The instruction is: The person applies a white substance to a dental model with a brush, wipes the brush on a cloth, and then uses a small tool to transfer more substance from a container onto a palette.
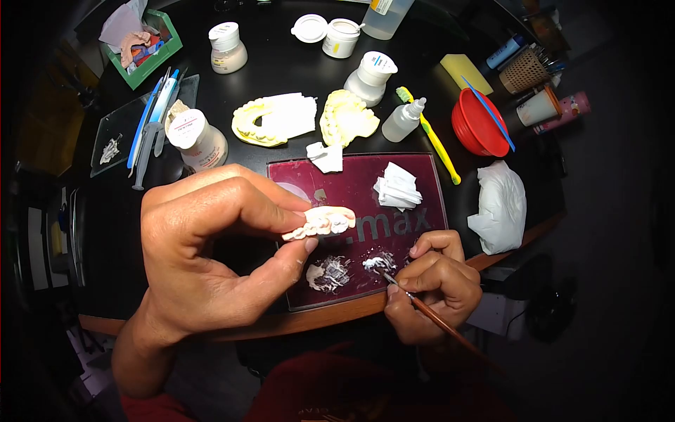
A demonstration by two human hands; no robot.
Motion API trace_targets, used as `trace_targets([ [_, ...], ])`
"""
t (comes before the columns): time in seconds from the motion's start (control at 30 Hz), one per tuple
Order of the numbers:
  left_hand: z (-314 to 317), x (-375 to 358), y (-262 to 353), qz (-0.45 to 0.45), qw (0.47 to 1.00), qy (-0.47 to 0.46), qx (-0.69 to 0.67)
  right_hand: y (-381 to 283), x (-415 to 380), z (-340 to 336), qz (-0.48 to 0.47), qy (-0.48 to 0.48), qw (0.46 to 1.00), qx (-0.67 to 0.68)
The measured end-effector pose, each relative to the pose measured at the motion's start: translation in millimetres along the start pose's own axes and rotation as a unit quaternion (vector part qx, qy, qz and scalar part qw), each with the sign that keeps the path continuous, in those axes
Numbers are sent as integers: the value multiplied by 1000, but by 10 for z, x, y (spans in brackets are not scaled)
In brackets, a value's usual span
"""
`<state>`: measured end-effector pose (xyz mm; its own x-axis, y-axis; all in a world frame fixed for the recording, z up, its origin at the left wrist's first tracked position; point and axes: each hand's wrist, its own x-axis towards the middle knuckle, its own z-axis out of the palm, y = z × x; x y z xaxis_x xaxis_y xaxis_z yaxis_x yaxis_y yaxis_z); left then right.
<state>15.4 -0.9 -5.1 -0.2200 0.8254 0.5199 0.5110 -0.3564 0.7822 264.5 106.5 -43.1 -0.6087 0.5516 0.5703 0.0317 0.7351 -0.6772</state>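
My left hand [218, 246] pinches a small pinkish dental model with a row of teeth [327, 223] between thumb and fingers, above a dark red mixing slab [358, 281]. Some of its teeth look whitish. In my right hand [439, 285] is a thin brush with a reddish-brown handle [439, 320]. The brush's tip end is at a white paste smear [380, 263] on the slab. Left of that smear lies a second, greyish-white paste patch [329, 274]. A folded white tissue [399, 186] rests on the slab's upper part.
Behind the slab stand yellow plaster dental casts [348, 118], a dropper bottle [403, 121], and a white-lidded jar [198, 141]. To the right are a yellow toothbrush [437, 144], a red bowl [472, 126] and a crumpled white tissue wad [500, 207]. A green box [156, 60] sits far left.
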Motion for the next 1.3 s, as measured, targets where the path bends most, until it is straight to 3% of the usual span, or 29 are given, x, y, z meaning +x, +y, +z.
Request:
trace_targets([
  [0.93, 19, -12, -4, 29, 999, -5, 19, -97, 99, 22, -44, 25, 998, 43],
  [1.17, 43, -6, 36, 56, 998, 7, 42, -158, 303, 243, -85, 69, 981, 163],
  [1.3, 62, -31, 28, 56, 997, 14, 48, -175, 327, 303, -95, 29, 981, 165],
])
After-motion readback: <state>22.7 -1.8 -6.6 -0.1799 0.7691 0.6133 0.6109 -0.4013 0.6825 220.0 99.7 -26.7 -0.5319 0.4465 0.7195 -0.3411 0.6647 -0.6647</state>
